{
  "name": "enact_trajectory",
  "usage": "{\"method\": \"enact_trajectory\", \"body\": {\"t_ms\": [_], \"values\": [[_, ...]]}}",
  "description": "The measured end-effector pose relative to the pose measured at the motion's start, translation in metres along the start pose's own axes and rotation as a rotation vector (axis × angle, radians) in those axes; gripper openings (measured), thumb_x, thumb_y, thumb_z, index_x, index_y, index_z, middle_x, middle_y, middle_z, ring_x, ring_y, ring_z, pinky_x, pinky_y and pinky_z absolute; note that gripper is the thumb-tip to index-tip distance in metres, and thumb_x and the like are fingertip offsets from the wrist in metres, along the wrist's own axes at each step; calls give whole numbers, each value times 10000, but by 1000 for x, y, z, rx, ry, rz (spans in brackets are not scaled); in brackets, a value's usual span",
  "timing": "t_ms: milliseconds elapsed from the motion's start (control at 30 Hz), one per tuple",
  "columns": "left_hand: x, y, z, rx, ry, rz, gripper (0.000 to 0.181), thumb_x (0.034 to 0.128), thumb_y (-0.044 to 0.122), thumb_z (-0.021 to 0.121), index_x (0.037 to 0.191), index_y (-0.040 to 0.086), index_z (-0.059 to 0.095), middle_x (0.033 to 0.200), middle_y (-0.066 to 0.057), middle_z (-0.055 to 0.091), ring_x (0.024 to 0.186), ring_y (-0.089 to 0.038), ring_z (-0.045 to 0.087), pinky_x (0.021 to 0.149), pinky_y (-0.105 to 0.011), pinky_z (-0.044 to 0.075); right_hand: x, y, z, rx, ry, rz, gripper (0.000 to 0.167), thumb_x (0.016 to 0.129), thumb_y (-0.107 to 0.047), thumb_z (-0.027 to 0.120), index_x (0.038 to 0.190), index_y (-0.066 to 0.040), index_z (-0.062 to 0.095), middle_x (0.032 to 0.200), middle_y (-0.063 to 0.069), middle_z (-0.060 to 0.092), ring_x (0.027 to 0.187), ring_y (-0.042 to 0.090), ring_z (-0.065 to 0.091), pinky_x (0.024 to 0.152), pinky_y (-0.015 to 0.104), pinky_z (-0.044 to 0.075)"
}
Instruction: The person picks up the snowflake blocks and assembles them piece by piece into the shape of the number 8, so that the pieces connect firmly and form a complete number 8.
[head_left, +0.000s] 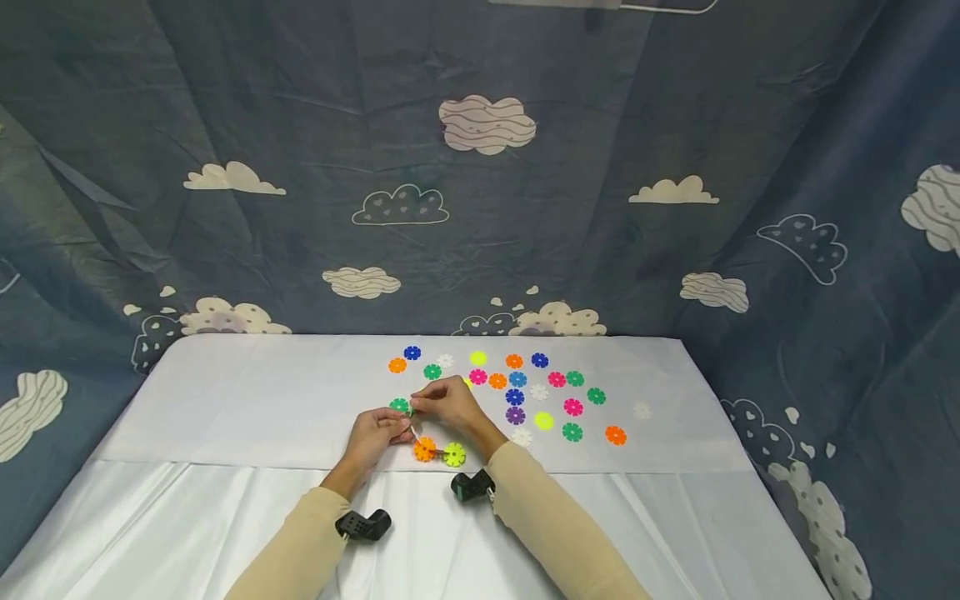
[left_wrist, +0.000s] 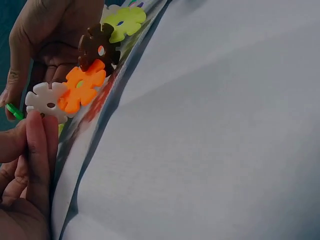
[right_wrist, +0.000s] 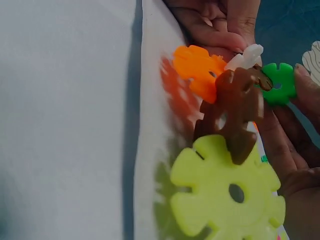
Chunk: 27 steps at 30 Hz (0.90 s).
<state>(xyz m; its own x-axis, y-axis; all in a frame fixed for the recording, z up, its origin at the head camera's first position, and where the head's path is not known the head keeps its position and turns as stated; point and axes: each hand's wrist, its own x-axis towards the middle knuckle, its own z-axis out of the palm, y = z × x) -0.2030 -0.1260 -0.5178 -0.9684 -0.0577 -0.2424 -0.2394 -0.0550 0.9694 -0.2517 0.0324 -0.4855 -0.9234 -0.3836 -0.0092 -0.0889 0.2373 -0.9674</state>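
Observation:
My left hand pinches one end of a chain of notched plastic flower discs. The chain includes a yellow-green disc, a brown disc, an orange disc and a white disc. In the right wrist view a second brown disc shows beside the white one, partly hidden. My right hand pinches a green disc between thumb and fingers. It meets the second brown disc's edge; whether they interlock I cannot tell. The chain's yellow-green end hangs out toward the right, near the table.
Loose discs in several colours lie spread over the white table, mostly right of my hands, including a purple disc and an orange disc. A loose green disc lies just beyond my left hand. A cloud-patterned curtain stands behind.

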Motion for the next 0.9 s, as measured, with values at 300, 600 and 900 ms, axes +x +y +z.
{"method": "enact_trajectory", "body": {"t_ms": [300, 600, 900], "values": [[1, 2, -6, 69, -106, -34, 284, 931, -50, 550, 1206, -120, 531, 968, -173, 675, 706, -141, 674, 692, -251, 580, 5, 14, -4, 0, -85, 18, 168, 880, -94, 703, 964, 49, 733, 891, 136, 725, 758, 193, 688, 725, 283, 576], [2, 7, -5, 88, -273, -17, 401, 969, 43, 529, 1308, -158, 456, 1179, -261, 613, 856, -171, 667, 770, -278, 574, 5, 11, -10, -97, -111, -1, 275, 963, -195, 602, 952, 43, 740, 912, 190, 689, 697, 157, 488, 612, 201, 402], [-2, 8, -6, 147, -193, -74, 354, 980, 224, 572, 1150, -84, 615, 933, -87, 679, 795, -155, 656, 700, -244, 568, -6, 10, -36, -121, -157, 19, 321, 980, -252, 572, 1101, 15, 702, 1063, 168, 687, 886, 316, 611, 767, 348, 551]]}}
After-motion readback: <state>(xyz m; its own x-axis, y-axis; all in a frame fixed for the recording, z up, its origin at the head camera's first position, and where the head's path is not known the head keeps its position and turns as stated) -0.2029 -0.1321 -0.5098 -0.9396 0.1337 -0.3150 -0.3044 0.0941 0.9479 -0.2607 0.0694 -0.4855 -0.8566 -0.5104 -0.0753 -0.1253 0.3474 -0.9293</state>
